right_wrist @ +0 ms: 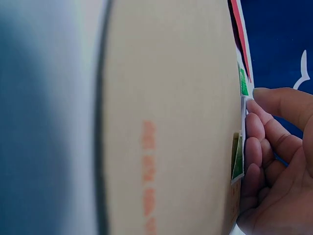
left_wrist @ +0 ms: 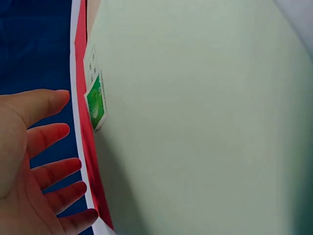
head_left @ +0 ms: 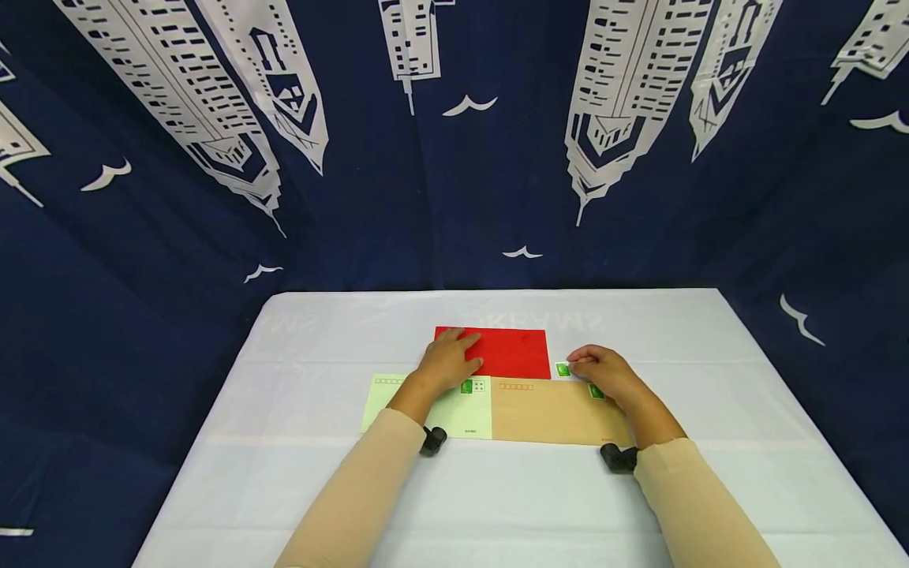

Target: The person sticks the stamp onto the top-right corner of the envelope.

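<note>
My left hand (head_left: 446, 360) lies with fingers spread over the left part of a red envelope (head_left: 513, 353). Its fingers (left_wrist: 49, 171) stretch along the red edge in the left wrist view. My right hand (head_left: 602, 371) has its other fingers curled in, while thumb and index finger pinch the edge of a small green stamp (head_left: 563, 369) with a white border, just right of the red envelope. In the right wrist view this stamp (right_wrist: 243, 82) shows beside the thumb tip. Below lie a pale green envelope (head_left: 461, 418) and a tan envelope (head_left: 550, 414), each bearing a green stamp.
A white cloth (head_left: 497, 505) covers the table. Behind it hangs a dark blue curtain (head_left: 398, 197) printed with white buildings and birds. Black wrist cameras (head_left: 618, 458) sit near both sleeves. The envelopes lie edge to edge, the red one farthest back.
</note>
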`<state>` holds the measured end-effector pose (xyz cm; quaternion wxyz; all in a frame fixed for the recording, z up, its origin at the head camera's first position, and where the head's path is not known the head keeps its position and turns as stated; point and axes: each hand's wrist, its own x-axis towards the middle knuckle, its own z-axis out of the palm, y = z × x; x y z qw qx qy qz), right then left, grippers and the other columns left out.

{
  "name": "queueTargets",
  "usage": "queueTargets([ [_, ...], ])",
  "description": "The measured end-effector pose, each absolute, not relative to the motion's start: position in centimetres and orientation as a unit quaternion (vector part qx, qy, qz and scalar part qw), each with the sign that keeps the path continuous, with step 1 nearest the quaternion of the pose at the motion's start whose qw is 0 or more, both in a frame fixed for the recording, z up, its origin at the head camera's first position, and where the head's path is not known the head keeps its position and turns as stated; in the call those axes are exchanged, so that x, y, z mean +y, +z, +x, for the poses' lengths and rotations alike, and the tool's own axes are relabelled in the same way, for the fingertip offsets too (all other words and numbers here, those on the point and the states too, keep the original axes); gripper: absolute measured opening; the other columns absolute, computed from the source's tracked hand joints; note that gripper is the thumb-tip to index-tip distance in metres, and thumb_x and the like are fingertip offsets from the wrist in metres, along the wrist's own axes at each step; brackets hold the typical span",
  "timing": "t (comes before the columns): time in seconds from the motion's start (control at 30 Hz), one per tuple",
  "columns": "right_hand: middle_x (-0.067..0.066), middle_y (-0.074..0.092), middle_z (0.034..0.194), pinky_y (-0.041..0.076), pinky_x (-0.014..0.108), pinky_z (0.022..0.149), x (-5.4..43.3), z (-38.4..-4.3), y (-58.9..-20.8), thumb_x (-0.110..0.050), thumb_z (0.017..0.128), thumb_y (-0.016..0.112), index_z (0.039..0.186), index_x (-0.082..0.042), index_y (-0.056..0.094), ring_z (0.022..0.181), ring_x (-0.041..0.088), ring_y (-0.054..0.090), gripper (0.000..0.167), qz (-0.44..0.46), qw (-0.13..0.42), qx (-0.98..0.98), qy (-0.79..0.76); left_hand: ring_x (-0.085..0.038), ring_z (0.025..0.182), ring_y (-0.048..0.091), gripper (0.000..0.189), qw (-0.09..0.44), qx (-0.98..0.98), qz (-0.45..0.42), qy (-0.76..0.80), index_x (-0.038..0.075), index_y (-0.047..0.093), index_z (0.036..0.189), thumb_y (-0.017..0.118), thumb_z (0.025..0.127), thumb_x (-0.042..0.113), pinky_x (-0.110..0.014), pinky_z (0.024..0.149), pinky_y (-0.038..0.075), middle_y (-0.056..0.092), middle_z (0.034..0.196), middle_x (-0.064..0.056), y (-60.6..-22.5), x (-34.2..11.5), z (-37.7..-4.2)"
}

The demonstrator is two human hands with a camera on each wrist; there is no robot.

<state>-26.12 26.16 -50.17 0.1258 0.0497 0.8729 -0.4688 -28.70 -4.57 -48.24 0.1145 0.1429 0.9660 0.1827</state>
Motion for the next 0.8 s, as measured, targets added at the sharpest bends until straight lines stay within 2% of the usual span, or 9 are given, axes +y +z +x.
queueTargets([
  [0.4, 0.002, 0.055, 0.094, 0.044, 0.023, 0.073, 25.8, -26.13, -50.22, -0.019, 0.097, 0.065, 0.119, -0.001, 0.061, 0.086, 0.016, 0.05, 0.028, 0.047, 0.119, 0.879, -0.46, -0.029, 0.15, 0.032, 0.058, 0.106, 0.975, 0.146, 0.131, 0.025, 0.048, 0.152, 0.06, 0.099, 0.042, -0.051, 0.119, 0.033, 0.036, 0.163, -0.008, -48.44, -4.59, -29.15],
  [0.6, 0.002, 0.054, 0.092, 0.044, 0.024, 0.072, 25.7, -26.1, -50.25, -0.019, 0.097, 0.066, 0.119, -0.001, 0.061, 0.085, 0.016, 0.05, 0.029, 0.043, 0.116, 0.882, -0.455, -0.03, 0.15, 0.034, 0.059, 0.106, 0.978, 0.145, 0.109, 0.024, 0.047, 0.153, 0.06, 0.098, 0.042, -0.051, 0.121, 0.032, 0.038, 0.162, -0.009, -48.28, -4.26, -29.15],
  [0.8, 0.001, 0.055, 0.09, 0.045, 0.022, 0.07, 25.71, -26.11, -50.38, -0.019, 0.095, 0.069, 0.116, 0.001, 0.061, 0.081, 0.014, 0.051, 0.03, 0.032, 0.108, 0.882, -0.457, -0.03, 0.149, 0.035, 0.059, 0.108, 0.98, 0.137, 0.096, 0.024, 0.047, 0.153, 0.061, 0.098, 0.043, -0.048, 0.119, 0.038, 0.04, 0.161, -0.01, -48.0, -3.82, -29.05],
])
